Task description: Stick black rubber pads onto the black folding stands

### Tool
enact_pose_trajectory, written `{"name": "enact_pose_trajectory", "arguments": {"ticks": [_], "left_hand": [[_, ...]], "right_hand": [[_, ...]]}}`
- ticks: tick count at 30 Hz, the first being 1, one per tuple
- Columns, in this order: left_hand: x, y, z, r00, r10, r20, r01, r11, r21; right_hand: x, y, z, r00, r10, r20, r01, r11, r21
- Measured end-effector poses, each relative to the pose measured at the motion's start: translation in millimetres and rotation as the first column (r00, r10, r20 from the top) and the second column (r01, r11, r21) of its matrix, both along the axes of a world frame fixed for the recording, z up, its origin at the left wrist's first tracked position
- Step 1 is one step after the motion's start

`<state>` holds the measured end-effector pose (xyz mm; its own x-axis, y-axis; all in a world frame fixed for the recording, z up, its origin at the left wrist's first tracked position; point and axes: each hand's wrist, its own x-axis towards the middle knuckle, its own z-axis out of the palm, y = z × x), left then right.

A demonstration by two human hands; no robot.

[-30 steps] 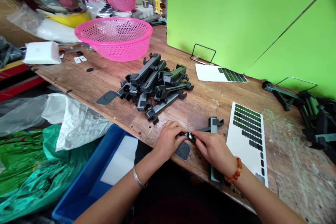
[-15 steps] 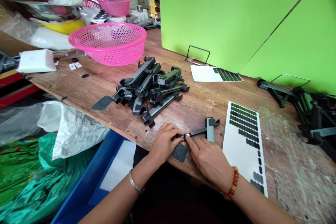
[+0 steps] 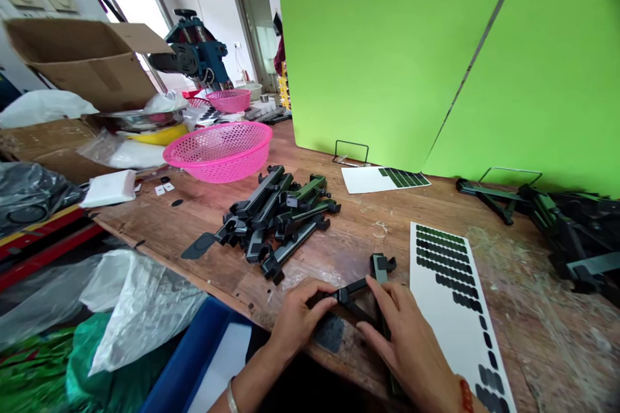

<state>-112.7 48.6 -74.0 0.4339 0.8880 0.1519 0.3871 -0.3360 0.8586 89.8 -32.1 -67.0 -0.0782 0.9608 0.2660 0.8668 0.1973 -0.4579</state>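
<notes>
A black-and-grey folding bracket [image 3: 380, 269] with a hooked end lies near the front edge of the wooden table. My left hand [image 3: 301, 315] pinches its black jointed end between thumb and fingers. On its other side my right hand [image 3: 409, 339] holds the long bar, thumb and index finger on either side, and covers part of it. A dark square pad [image 3: 330, 333] is on the table just below the bracket. To the right lies a white sheet of black stickers [image 3: 426, 284]. A pile of similar brackets [image 3: 276, 216] sits beyond my hands.
A pink basket [image 3: 220, 158] stands behind the pile. Green boards [image 3: 368, 64] rise at the back, with a second sticker sheet [image 3: 361, 181] before them. More brackets [image 3: 533, 206] are heaped at the right. A blue bin [image 3: 194, 355] is below the table edge.
My view has tilted up, so things sit lower. My right hand has gone from a fingertip on the bracket's joint to holding its bar. The bracket's arms now look differently angled.
</notes>
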Motion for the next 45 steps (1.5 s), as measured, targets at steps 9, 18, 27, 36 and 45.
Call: {"name": "enact_pose_trajectory", "arguments": {"ticks": [9,18,27,36,45], "left_hand": [[37.3,2.5,71.6,0.997,-0.060,0.046,0.037,0.921,0.388],[2.8,18.8,20.7,0.989,-0.019,-0.144,-0.001,0.990,-0.138],[4.4,6.0,-10.4,0.998,0.019,0.055,-0.007,0.974,-0.227],[3.7,4.1,-12.2,0.997,0.042,0.061,-0.030,0.980,-0.195],[3.8,3.8,-14.4,0.997,0.045,0.056,-0.035,0.986,-0.163]], "right_hand": [[2.1,11.2,24.7,0.946,0.051,-0.321,-0.065,0.997,-0.032],[39.5,53.0,58.1,0.857,0.266,-0.441,-0.388,0.897,-0.212],[-9.2,86.5,125.4,0.922,0.321,-0.217,-0.341,0.938,-0.064],[-14.5,89.8,92.1,0.934,0.356,-0.010,-0.327,0.847,-0.418],[-22.4,82.1,73.9,0.965,0.253,0.070,-0.213,0.910,-0.355]]}}
